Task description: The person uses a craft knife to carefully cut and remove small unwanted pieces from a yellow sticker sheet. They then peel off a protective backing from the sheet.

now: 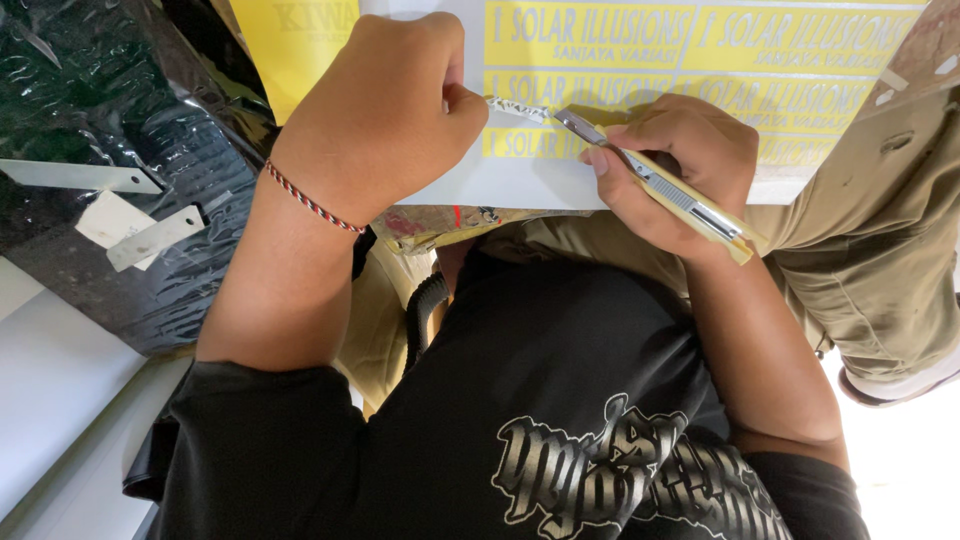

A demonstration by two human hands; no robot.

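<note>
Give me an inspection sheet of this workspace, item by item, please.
Surface: white sheet with yellow rectangular stickers, resting across the lap.
Job's things: yellow and metal utility knife, blade tip at the stickers; thin peeled strip.
Clutter: two snapped-off silver blades on black glossy plastic wrap.
Grippers: left hand pressing the sheet and pinching the strip; right hand gripping the knife.
Cables: nothing seen.
Surroundings: black strap, khaki trousers, white panel.
</note>
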